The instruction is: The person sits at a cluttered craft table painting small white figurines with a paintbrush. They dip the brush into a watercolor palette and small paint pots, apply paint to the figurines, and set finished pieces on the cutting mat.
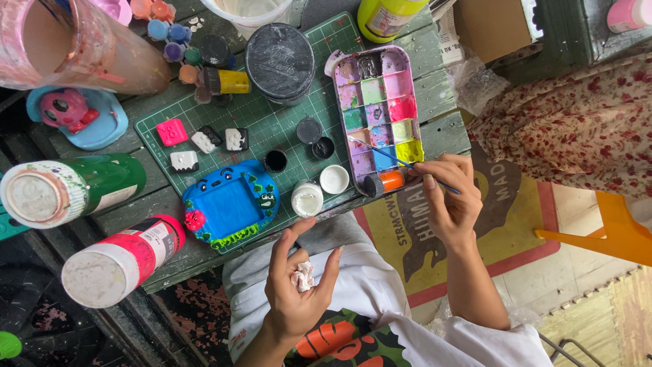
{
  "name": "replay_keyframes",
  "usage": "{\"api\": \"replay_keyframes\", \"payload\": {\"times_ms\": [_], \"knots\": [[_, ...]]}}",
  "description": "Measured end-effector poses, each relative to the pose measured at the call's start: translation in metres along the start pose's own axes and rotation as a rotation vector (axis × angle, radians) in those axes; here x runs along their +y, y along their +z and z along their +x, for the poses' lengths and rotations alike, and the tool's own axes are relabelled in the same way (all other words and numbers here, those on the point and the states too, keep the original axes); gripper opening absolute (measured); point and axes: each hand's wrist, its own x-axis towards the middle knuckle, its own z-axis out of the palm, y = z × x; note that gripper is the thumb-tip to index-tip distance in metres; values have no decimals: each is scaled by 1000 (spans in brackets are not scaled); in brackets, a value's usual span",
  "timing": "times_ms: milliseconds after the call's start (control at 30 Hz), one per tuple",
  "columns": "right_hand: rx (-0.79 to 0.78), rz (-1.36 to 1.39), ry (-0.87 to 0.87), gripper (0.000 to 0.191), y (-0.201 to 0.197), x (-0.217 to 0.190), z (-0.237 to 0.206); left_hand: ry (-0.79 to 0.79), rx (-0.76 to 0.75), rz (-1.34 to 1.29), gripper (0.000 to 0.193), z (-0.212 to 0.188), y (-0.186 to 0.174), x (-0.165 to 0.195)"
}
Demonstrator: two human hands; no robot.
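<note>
Right hand (449, 197) pinching a thin paintbrush (401, 163), long axis slanting up-left, bristles over the paint palette (377, 109). Left hand (299, 282) half-curled, cupping a crumpled tissue (303, 276) below the palette. Left of the palette: two big labelled bottles lying flat, one green (75, 189), one pink (122, 258). Yellow-green bottle (387, 17) above it.
</note>
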Motion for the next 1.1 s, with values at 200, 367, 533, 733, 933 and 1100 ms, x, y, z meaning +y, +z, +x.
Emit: {"api": "replay_keyframes", "payload": {"times_ms": [200, 367, 533, 733, 933, 1100], "knots": [[-35, -6, -24, 19, -3, 4, -3, -40, -34, -23, 90, -4, 2, 2], [-32, -9, -22, 19, -2, 7, -6, -54, -64, -23, 87, -6, 3, 2], [12, -11, 28, 16, -1, 10, -9, -54, -93, 1, 86, -4, 2, 1], [138, -46, -11, 17, 5, 11, -10, -41, -134, 10, 79, -1, 4, 0], [126, -19, 37, 28, 2, 10, -11, -60, -172, -6, 72, -2, 8, -3], [155, -140, -115, 32, 2, -3, -6, -101, -199, -14, 68, -2, 10, -4]]}}
